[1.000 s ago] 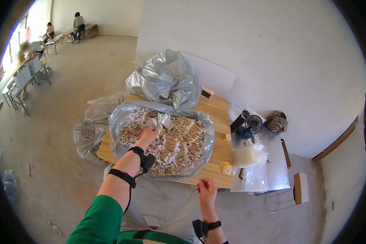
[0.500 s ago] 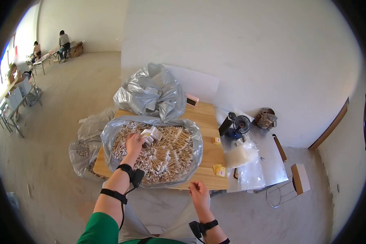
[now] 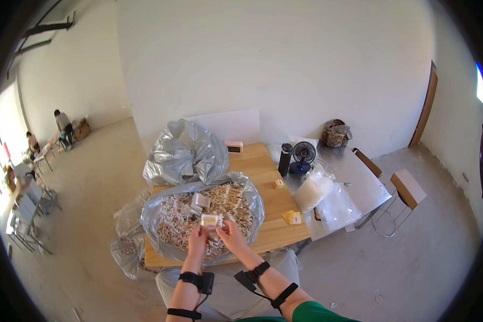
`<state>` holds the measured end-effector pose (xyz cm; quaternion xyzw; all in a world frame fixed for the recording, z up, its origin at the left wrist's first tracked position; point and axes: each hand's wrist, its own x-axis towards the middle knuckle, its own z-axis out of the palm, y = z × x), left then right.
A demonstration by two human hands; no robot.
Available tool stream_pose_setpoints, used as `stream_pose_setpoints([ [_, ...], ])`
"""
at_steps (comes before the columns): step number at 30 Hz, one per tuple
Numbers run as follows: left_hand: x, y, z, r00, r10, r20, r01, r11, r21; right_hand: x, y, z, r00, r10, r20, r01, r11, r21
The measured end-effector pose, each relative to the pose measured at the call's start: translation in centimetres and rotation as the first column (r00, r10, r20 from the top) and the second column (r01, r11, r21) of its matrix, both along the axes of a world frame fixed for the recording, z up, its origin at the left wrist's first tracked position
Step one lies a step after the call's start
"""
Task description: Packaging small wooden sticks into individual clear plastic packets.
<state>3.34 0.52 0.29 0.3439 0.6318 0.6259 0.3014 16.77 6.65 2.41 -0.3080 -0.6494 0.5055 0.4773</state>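
Both hands meet over the near part of a grey plastic bag (image 3: 256, 198) full of loose cotton swabs (image 3: 174, 214). My left hand (image 3: 197, 239) closes on the left side of a small clear pack (image 3: 211, 220) with a yellow and white label. At the pack's right side, my right hand (image 3: 231, 237) has its fingers bent around the edge, with white swab tips beside them. Just beyond, a few more clear packs (image 3: 200, 202) lie on the swabs. The fingertips are partly hidden by the pack.
Behind the open bag stands a bunched grey bag (image 3: 185, 153). The wooden table (image 3: 252, 163) also holds a pink device (image 3: 234, 147) and yellow cards (image 3: 292, 217). On the metal table are a black fan (image 3: 304, 155), a dark bottle (image 3: 285, 159) and clear plastic bags (image 3: 335, 206). People work far left.
My left hand has come nearer from among the packs and now holds one. The right hand has moved up from the table's front edge to the pack. The view has tilted up.
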Motion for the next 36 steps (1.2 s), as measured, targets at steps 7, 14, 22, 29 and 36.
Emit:
stream_pose_setpoints([
  [7, 1.5, -0.4, 0.8, 0.981, 0.036, 0.191, -0.022, 0.997, -0.074, -1.4, 0.2, -2.8, 0.974, 0.028, 0.226, -0.024, 0.999, -0.022],
  [14, 2.8, -2.5, 0.4, 0.943, 0.001, 0.334, 0.000, 1.000, -0.001, 0.4, -1.2, 0.4, 0.972, 0.094, -0.217, -0.197, 0.827, -0.527],
  [22, 5.1, -3.7, 2.3, 0.932, 0.083, 0.353, -0.057, 0.995, -0.085, 2.0, -2.6, -0.3, 0.999, -0.014, 0.039, 0.028, 0.916, -0.400],
  [29, 6.1, -4.2, 3.4, 0.989, 0.050, 0.139, -0.048, 0.999, -0.021, 4.8, -4.8, 4.3, 0.958, -0.032, 0.287, -0.057, 0.954, 0.295],
  [36, 7.2, -4.7, 2.7, 0.981, -0.007, -0.192, 0.003, 1.000, -0.020, 5.6, -5.1, 4.0, 0.969, 0.089, 0.230, -0.135, 0.972, 0.191],
])
